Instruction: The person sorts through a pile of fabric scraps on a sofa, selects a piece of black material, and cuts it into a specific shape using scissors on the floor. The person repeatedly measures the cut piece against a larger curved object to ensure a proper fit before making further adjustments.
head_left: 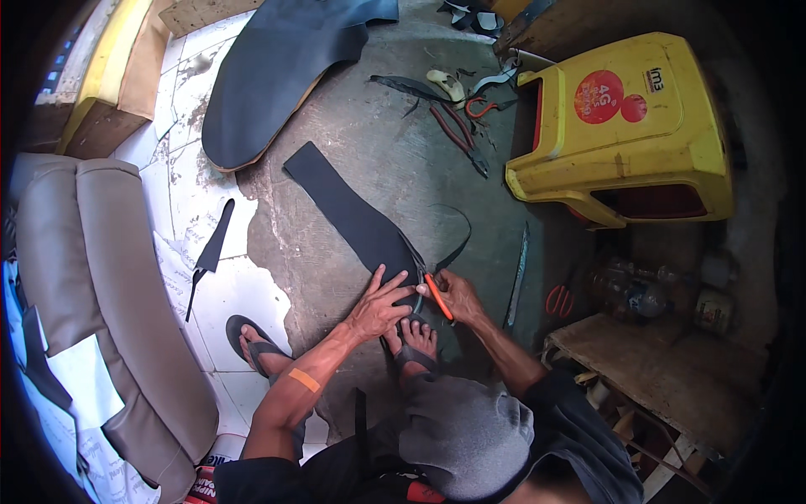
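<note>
My left hand (379, 307) lies with fingers spread over a long black strip of sheet material (348, 214), beside my bare toes in a dark sandal (413, 338). My right hand (457, 298) grips orange-handled scissors (437, 298) at the strip's right edge, with the dark blades pointing up along it. A thin dark offcut (457, 252) curls to the right of the strip. A large black cut piece (277, 84) lies farther up the floor.
Tools (470, 134) and scraps lie top center. A yellow plastic stool (638, 151) is at upper right. Red-handled scissors (559, 298), bottles (630, 290) and a worn wooden bench (646, 361) are at right. A padded brown piece (117, 286) fills the left. Grey cap-like fabric (466, 433) shows low center.
</note>
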A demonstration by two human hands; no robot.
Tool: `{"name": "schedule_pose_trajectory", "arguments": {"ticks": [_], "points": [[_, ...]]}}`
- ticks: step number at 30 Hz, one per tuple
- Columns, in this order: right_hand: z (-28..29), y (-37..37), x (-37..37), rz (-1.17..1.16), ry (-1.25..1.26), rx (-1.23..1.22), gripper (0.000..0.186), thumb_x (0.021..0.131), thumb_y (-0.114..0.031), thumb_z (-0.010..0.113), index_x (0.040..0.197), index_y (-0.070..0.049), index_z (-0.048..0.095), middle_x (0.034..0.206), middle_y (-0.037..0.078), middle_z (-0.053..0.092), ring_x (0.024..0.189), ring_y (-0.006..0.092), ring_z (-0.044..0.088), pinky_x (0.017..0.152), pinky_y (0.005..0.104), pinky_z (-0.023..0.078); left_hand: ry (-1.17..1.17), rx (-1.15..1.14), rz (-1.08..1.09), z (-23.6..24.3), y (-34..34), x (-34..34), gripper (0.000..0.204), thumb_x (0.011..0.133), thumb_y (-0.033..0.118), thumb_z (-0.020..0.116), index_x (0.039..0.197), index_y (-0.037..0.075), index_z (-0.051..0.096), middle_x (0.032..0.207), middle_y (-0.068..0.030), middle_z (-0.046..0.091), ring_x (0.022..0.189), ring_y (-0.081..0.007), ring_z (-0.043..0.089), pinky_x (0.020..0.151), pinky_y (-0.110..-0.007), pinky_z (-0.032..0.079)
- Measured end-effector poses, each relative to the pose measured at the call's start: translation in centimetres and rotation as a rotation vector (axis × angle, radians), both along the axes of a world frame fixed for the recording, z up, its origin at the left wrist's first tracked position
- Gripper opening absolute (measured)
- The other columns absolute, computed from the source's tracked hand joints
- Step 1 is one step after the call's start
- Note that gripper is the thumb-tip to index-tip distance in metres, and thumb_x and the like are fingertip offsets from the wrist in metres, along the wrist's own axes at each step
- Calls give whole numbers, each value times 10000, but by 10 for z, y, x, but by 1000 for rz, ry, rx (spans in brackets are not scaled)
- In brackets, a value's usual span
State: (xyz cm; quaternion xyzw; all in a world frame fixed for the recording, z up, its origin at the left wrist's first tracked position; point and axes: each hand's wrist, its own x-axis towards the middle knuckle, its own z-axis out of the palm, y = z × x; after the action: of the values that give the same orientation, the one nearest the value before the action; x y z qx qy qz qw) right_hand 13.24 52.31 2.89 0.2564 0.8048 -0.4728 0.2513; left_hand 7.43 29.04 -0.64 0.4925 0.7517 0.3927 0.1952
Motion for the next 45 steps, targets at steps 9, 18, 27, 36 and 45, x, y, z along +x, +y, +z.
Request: {"name": "schedule_pose_trajectory", "arguments": {"ticks": [9,18,27,36,45], "points": [[0,0,1,-2,7,28,640,751,-608,825,752,-24,564,625,47,532,600,161,488,564,370,435,138,-87,523,17,20,-49,406,903,131,611,1303,60,622,1425,-145,553,1374,-367,461,1123,-561,340],[0,-1,2,-3,-9,-5,649,756,-613,821,757,-23,551,635,43,518,609,149,481,565,365,435,269,-435,408,10,21,-91,620,895,284,661,1453,74,493,1537,-125,424,1492,-398,226,1185,-638,153],[1,-3,6,-48,-17,-31,634,765,-604,822,762,-37,539,654,27,509,634,137,475,582,349,441,246,-482,271,24,21,-112,597,869,274,692,1404,64,530,1483,-145,458,1490,-372,240,1197,-645,125],[1,-2,3,-29,-9,-50,626,768,-600,822,754,-48,527,652,23,505,632,131,469,580,340,438,312,-454,464,9,25,-87,644,913,280,648,1489,70,449,1578,-150,368,1503,-370,245,1184,-668,146],[-2,-1,5,-31,-15,-31,626,774,-604,814,747,-49,525,652,26,513,624,138,474,569,350,427,276,-520,568,1,25,-71,694,940,337,626,1539,79,388,1622,-206,282,1497,-417,255,1189,-629,194]]}}
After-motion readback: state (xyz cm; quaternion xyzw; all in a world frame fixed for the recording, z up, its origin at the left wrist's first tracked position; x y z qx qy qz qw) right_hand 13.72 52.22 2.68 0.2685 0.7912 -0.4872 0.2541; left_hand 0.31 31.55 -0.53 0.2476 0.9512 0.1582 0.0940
